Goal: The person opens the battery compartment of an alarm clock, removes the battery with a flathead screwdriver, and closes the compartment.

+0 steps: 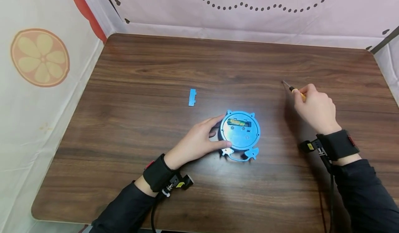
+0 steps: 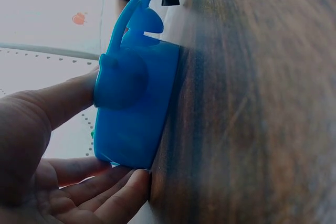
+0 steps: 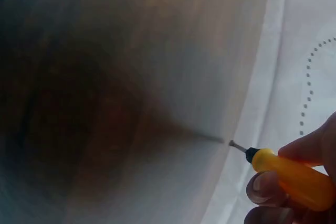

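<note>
Fingers of the left hand [image 1: 199,139] curl around the left edge of a round blue case [image 1: 241,136] in the head view; a battery [image 1: 238,122] shows inside. Left of and beyond the case, a blue cover [image 1: 192,97] lies on the worktop [image 1: 140,122]; well right of the case, the right hand [image 1: 316,108] grips a yellow-handled screwdriver [image 1: 291,88]. Left wrist: thumb and fingers span the case. Right wrist: fingers pinch the screwdriver.
</note>
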{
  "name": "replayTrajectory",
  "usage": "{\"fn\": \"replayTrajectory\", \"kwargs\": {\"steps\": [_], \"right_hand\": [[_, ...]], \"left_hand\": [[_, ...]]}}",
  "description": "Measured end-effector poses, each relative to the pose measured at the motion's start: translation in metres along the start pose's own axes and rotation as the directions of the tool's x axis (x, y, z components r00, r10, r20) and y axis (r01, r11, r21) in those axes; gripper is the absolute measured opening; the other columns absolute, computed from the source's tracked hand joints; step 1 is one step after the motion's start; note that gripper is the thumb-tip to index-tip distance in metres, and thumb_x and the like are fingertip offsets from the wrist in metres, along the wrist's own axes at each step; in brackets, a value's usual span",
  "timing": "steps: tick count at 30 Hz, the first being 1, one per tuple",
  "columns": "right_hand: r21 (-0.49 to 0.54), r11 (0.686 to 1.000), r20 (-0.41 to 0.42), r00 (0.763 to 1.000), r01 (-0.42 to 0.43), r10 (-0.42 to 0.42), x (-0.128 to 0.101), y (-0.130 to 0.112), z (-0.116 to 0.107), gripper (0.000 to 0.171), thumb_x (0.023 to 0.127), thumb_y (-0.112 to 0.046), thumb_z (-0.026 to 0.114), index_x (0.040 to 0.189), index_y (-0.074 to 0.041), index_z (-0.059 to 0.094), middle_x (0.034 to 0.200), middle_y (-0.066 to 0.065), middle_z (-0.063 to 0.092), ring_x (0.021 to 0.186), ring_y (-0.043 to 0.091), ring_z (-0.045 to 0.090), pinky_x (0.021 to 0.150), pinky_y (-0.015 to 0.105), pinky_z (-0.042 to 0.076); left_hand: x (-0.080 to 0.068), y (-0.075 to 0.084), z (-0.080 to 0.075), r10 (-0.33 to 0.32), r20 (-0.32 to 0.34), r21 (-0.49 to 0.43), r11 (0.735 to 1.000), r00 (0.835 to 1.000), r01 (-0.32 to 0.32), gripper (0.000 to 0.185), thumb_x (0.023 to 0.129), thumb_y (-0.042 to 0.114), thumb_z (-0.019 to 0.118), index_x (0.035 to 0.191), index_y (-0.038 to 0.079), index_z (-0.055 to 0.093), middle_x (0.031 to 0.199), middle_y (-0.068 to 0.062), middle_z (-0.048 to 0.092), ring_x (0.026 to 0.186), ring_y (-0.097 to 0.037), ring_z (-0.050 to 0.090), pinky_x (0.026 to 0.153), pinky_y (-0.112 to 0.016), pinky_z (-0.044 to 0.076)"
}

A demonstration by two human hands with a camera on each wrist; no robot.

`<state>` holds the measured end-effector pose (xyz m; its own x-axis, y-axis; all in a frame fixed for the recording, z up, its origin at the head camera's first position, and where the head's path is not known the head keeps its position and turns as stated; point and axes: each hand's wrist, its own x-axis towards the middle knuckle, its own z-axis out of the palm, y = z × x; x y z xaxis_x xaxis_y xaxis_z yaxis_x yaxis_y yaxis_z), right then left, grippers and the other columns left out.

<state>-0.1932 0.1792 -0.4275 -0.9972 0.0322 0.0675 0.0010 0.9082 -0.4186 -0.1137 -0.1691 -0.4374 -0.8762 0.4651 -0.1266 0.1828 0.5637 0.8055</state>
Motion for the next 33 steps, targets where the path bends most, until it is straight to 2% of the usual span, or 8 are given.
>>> {"fn": "replayTrajectory", "kwargs": {"steps": [7,10,15,18,25,33], "right_hand": [[-0.052,0.998,0.084,0.996,-0.017,0.021,0.003,-0.002,0.004,0.048,0.103,-0.041,0.043,0.111,0.004,0.057,0.082,0.025,0.064,0.067,0.041,0.059,0.052,0.045,0.040],[-0.080,0.997,0.128,0.992,-0.008,0.018,0.004,-0.005,0.004,0.046,0.103,-0.039,0.043,0.108,0.004,0.058,0.079,0.023,0.063,0.065,0.039,0.058,0.052,0.045,0.041],[-0.127,0.992,0.158,0.987,0.008,0.012,0.005,-0.008,0.004,0.040,0.102,-0.036,0.042,0.090,0.000,0.056,0.066,0.014,0.055,0.057,0.033,0.053,0.047,0.040,0.036],[-0.143,0.990,0.173,0.985,0.015,0.010,0.006,-0.009,0.004,0.041,0.101,-0.036,0.046,0.087,0.000,0.058,0.064,0.012,0.055,0.055,0.030,0.052,0.045,0.039,0.036],[-0.142,0.989,0.211,0.977,0.029,0.002,0.006,-0.010,0.003,0.044,0.101,-0.036,0.052,0.092,0.006,0.063,0.066,0.012,0.055,0.054,0.027,0.051,0.044,0.036,0.036],[-0.107,0.993,0.230,0.973,0.043,-0.018,0.006,-0.010,0.003,0.045,0.102,-0.040,0.052,0.083,0.000,0.060,0.064,0.010,0.052,0.053,0.026,0.050,0.045,0.035,0.035]], "left_hand": [[0.000,-0.002,-0.001,0.009,0.000,-0.003,1.000,1.000,-0.009,0.086,0.088,0.041,0.079,0.156,0.010,0.037,0.152,-0.012,0.045,0.137,-0.023,0.047,0.100,-0.029,0.048],[0.000,-0.002,-0.003,0.016,0.000,-0.005,1.000,1.000,-0.016,0.086,0.088,0.041,0.079,0.156,0.010,0.036,0.153,-0.012,0.045,0.137,-0.022,0.047,0.100,-0.028,0.048],[0.000,-0.002,-0.002,0.023,0.008,-0.011,1.000,1.000,-0.023,0.086,0.089,0.041,0.078,0.157,0.010,0.035,0.153,-0.012,0.044,0.137,-0.022,0.047,0.100,-0.027,0.048],[-0.001,-0.002,-0.001,0.017,0.012,-0.023,1.000,1.000,-0.017,0.086,0.089,0.041,0.078,0.157,0.011,0.035,0.154,-0.012,0.044,0.138,-0.022,0.047,0.100,-0.027,0.047],[-0.001,0.000,-0.001,0.019,0.015,-0.018,1.000,1.000,-0.018,0.086,0.089,0.041,0.078,0.157,0.010,0.034,0.155,-0.012,0.043,0.138,-0.023,0.046,0.101,-0.027,0.047],[-0.002,-0.001,-0.001,0.007,0.011,-0.023,1.000,1.000,-0.007,0.086,0.089,0.040,0.078,0.157,0.010,0.035,0.155,-0.011,0.043,0.139,-0.022,0.045,0.101,-0.026,0.047]]}}
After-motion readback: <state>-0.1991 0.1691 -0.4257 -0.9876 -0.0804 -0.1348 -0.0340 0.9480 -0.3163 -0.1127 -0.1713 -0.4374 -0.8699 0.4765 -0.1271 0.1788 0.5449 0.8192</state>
